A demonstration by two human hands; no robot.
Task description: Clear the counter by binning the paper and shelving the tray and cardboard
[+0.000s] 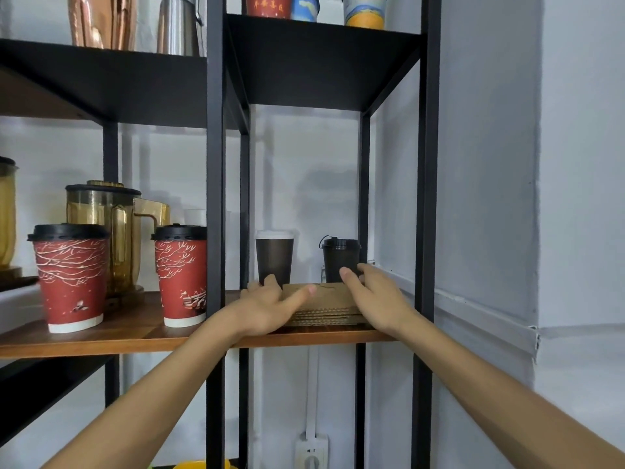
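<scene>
Forearms: both reach up and forward from the bottom edge, meeting at the narrow right-hand bay of the shelving.
Left hand (270,308): lies on the left end of the cardboard stack (324,304), thumb stretched across its top, fingers curled round the far left corner; a loose hold, not a pinch.
Right hand (373,299): cups the right end, fingers spread over the top and reaching toward the back edge; holding the stack from that side.
Cardboard stack: several flat corrugated sheets, lying flat on the wooden shelf board (304,336), long axis left to right, squarely between the two hands (neither hand is clearly nearer).
Key relation: the stack sits at the front of the board, and the free room lies behind it, so any further push would go straight back.
Behind the stack: a brown cup with a white lid (274,255) and a shorter black-lidded cup (340,258), both upright, just beyond the fingertips; a push too far would likely nudge them.
Contents: the cups are lidded, so what they hold cannot be told.
Left bay: two red cups (72,275) and an amber pitcher (108,228), well apart.
Tray, paper: not in view.
</scene>
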